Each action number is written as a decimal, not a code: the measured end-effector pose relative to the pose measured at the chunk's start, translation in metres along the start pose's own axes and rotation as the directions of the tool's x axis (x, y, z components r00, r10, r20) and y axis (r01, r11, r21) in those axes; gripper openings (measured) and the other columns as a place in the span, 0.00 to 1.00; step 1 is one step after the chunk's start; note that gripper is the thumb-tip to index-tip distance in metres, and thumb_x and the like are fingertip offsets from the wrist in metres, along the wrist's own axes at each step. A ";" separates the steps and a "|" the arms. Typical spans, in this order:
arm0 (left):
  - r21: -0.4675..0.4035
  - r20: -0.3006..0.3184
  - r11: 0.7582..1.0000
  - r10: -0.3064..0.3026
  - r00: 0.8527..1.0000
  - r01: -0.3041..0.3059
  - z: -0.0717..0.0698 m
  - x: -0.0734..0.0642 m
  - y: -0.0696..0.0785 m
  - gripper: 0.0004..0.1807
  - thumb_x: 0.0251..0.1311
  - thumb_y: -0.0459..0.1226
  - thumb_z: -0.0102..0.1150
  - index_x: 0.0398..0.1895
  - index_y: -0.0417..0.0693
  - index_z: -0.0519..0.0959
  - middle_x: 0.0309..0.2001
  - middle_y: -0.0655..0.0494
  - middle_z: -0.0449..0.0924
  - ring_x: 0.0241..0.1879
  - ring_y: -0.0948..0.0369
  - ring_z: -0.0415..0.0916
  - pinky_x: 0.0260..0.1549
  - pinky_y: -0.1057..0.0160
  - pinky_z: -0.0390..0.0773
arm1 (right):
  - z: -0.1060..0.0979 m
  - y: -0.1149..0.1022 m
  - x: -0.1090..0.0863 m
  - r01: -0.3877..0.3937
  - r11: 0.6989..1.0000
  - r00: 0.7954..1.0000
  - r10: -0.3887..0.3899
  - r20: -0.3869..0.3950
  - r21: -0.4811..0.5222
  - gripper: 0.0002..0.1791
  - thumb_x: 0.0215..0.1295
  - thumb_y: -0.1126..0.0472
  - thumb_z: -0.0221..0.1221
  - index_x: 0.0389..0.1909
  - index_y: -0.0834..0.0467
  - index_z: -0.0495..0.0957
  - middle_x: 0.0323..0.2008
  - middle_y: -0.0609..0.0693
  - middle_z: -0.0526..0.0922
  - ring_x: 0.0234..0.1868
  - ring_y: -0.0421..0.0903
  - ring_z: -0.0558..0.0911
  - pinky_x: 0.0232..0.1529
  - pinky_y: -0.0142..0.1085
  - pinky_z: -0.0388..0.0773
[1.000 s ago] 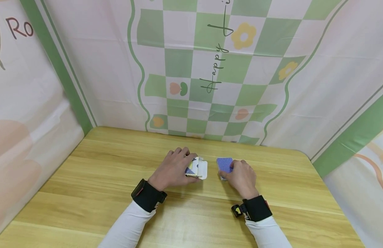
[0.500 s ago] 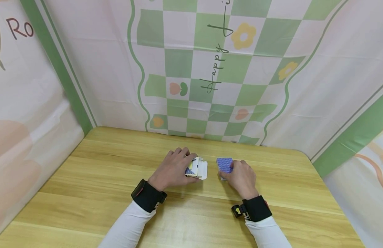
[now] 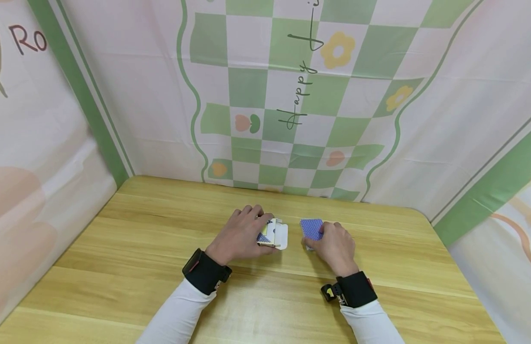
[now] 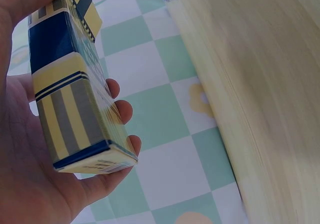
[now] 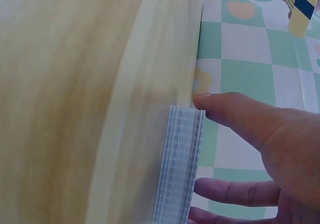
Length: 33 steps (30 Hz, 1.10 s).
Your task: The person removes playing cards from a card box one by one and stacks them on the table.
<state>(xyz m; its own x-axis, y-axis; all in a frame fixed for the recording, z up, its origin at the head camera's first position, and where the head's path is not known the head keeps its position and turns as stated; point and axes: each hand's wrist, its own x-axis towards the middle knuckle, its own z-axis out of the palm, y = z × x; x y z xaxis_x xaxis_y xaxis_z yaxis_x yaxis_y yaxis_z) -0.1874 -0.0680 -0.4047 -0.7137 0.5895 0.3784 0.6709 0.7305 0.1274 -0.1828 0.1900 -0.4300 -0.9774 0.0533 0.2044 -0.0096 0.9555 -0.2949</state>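
Note:
My left hand [image 3: 239,236] grips a playing-card box [image 3: 267,232] near the table's centre. The box's white end flap [image 3: 282,236] sticks out to the right, facing the other hand. In the left wrist view the striped yellow, grey and navy side of the box [image 4: 75,99] shows, with fingertips wrapped round its far face. To the right, a deck of playing cards [image 3: 310,227] lies face down, blue patterned backs up. My right hand [image 3: 336,246] holds it between thumb and fingers. The right wrist view shows the squared edges of the deck [image 5: 179,164] against the table.
Light wooden table [image 3: 119,267] runs under both hands. Behind it hangs a cloth backdrop [image 3: 282,86] with green checks and flowers, and side cloths rise at left and right. Black straps [image 3: 357,289] with small cameras sit on both wrists.

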 end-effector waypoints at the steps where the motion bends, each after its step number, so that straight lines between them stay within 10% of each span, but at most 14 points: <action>1: 0.001 0.004 1.000 0.000 1.000 0.000 0.000 0.000 0.000 0.40 0.41 0.66 0.59 0.56 0.56 0.71 0.44 0.58 0.66 0.43 0.58 0.64 0.39 0.57 0.65 | 0.000 0.000 0.000 0.000 1.000 1.000 0.000 -0.001 -0.001 0.33 0.39 0.38 0.67 0.35 0.63 0.77 0.29 0.56 0.75 0.27 0.50 0.74 0.23 0.40 0.68; 25: -0.002 0.021 1.000 -0.007 1.000 0.007 0.000 0.001 0.000 0.41 0.41 0.67 0.59 0.56 0.56 0.71 0.44 0.58 0.66 0.43 0.58 0.64 0.39 0.57 0.65 | -0.012 -0.005 0.000 0.007 0.991 0.998 0.001 -0.063 0.137 0.22 0.50 0.40 0.62 0.32 0.56 0.80 0.31 0.51 0.80 0.23 0.44 0.73 0.19 0.37 0.65; 33: -0.004 0.014 1.000 -0.003 1.000 0.004 0.000 0.001 0.001 0.40 0.41 0.66 0.59 0.56 0.55 0.71 0.44 0.58 0.65 0.43 0.58 0.64 0.39 0.57 0.65 | -0.025 -0.024 -0.003 0.144 0.876 0.990 -0.124 -0.073 0.461 0.08 0.55 0.49 0.62 0.30 0.49 0.81 0.27 0.43 0.79 0.28 0.41 0.76 0.30 0.37 0.71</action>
<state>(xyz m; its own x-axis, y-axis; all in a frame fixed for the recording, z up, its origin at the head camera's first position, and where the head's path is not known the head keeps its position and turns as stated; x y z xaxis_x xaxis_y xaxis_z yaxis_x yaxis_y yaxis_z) -0.1873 -0.0669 -0.4043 -0.7187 0.5917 0.3650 0.6692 0.7313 0.1321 -0.1744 0.1741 -0.4003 -0.9507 -0.0451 0.3069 -0.2465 0.7106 -0.6590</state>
